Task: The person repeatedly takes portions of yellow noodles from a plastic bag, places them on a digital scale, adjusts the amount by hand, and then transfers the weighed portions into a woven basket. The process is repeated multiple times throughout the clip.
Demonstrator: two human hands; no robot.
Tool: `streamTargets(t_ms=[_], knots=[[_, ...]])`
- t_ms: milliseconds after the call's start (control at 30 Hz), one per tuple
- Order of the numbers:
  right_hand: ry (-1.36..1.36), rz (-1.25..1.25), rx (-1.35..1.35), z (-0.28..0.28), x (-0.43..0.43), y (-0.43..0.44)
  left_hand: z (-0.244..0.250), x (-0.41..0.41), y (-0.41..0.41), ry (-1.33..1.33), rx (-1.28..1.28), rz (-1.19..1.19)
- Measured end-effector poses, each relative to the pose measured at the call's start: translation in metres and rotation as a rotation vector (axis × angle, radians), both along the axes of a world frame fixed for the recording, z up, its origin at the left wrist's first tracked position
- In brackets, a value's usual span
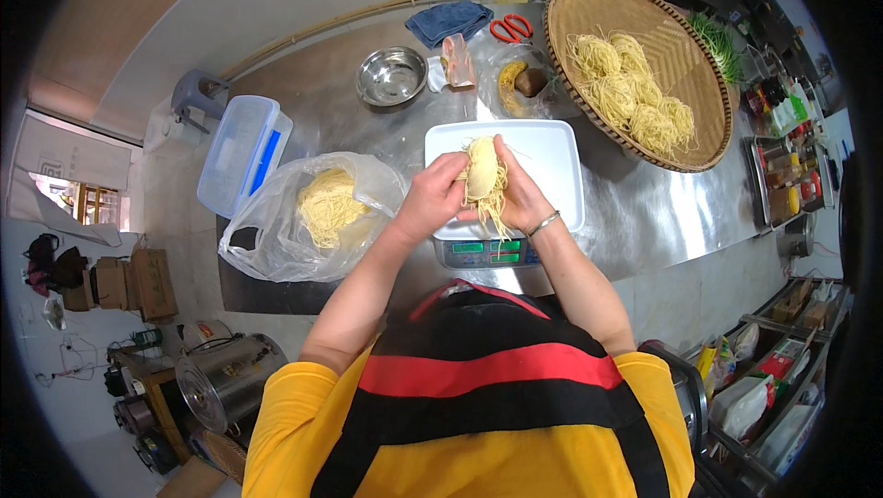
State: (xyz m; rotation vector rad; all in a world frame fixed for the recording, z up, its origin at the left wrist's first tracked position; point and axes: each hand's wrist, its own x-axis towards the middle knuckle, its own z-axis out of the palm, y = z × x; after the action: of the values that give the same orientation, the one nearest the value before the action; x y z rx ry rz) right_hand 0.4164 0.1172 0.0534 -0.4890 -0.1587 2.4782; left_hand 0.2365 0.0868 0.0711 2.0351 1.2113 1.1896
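Observation:
A bundle of yellow noodles (pixel 485 177) is held between my two hands above a white tray (pixel 569 153), with loose strands hanging down. My left hand (pixel 436 196) grips the bundle from its left side. On the other side, my right hand (pixel 526 194), with a bracelet at the wrist, supports it with the palm. Under the tray is a digital scale (pixel 476 258) with lit displays. To the left, an open clear plastic bag (pixel 276 250) contains a heap of yellow noodles (pixel 331 208). Several noodle nests (pixel 638 91) lie in a round woven bamboo tray (pixel 662 29) at the upper right.
A lidded plastic box (pixel 238 153) stands at the left. Behind are a steel bowl (pixel 392 76), a blue cloth (pixel 448 22), red-handled scissors (pixel 511 29) and a plastic bag with a banana (pixel 510 84). Condiment jars (pixel 784 203) stand at the right edge of the steel table (pixel 662 229).

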Motion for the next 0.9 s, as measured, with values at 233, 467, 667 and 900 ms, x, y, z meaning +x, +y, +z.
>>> streamTargets(t_ms=[233,467,667,900], knots=[[-0.140,-0.226,0.064,-0.019,0.004,-0.016,0.031,0.010,-0.004,0.442,-0.222,-0.335],[-0.127,-0.324,0.110,-0.036,0.072,-0.030,0.028,-0.004,0.030,-0.023,-0.625,-0.142],[-0.120,-0.472,0.209,-0.029,0.104,-0.022,-0.030,0.038,0.053,0.477,-0.387,0.024],[-0.154,-0.617,0.278,0.024,0.145,-0.005,-0.042,0.081,0.056,0.493,-0.320,-0.081]])
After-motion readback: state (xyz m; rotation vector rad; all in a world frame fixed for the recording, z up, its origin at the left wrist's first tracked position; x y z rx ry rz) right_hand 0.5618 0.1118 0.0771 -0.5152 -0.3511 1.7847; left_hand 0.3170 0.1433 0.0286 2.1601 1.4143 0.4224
